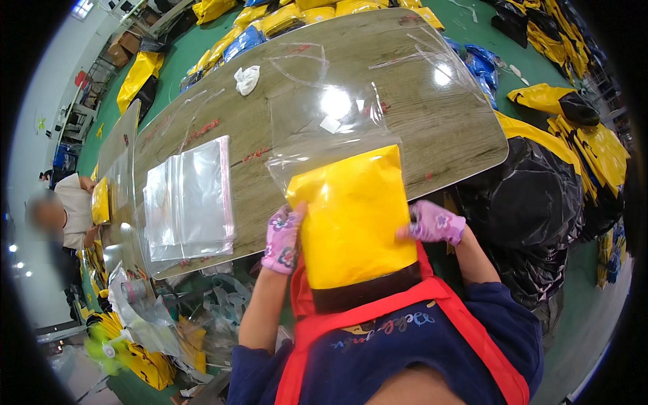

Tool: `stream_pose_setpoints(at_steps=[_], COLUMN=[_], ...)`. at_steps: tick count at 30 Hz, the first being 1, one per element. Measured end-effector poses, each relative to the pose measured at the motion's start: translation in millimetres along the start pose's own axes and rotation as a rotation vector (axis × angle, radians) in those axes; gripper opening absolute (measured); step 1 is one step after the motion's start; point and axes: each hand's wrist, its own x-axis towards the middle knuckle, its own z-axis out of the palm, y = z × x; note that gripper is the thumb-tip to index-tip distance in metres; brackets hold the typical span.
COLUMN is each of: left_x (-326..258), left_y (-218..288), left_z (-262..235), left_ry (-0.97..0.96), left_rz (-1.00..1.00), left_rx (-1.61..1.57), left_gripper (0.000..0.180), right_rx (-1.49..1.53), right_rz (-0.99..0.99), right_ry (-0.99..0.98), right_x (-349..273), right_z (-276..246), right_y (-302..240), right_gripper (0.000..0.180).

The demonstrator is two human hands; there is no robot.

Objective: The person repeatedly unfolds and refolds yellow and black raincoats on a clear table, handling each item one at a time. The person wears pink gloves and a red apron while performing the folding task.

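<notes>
From above the person's head, both hands are up at the near edge of the long wood-grain bench (405, 115). The left hand (282, 239), in a pink flower-patterned glove, has its fingers (297, 210) closed on the left edge of a flat, folded yellow fabric packet with a black band along its near end (351, 219). The right hand (435, 223), in a matching glove, has its fingers (405, 231) pinched on the packet's right edge. Between the two sets of fingers the packet stands tilted against the person's red apron (364, 317).

Beyond the fingertips, the far end of the packet sits inside the mouth of a large clear plastic bag (351, 108) that lies flat across the bench; only that top part is in the bag, the rest is outside it, nearer the person.

To the left of the left fingers a stack of flat clear plastic bags (192, 199) rests on the bench, apart from the packet. Farther out a crumpled white cloth (247, 79) lies on the bench top.

To the right of the right fingers, off the bench, a big black plastic sack (533, 202) bulges on the green floor (594, 317), with piled yellow packets (594, 145) beyond it. Far left, another person (67, 209) sits at the bench's end.
</notes>
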Motion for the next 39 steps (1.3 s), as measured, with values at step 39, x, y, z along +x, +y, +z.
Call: stream_pose_setpoints(at_steps=[39], left_x=[-84.5], left_y=[-36.6], left_z=[19.6], left_ry=[-0.129], left_rz=[0.073], left_rx=[0.164], left_gripper=[0.051], right_rx=[0.485], right_rz=[-0.232], right_ry=[0.603], right_x=[-43.9], right_z=[74.9], right_y=[12.2], right_gripper=[0.075])
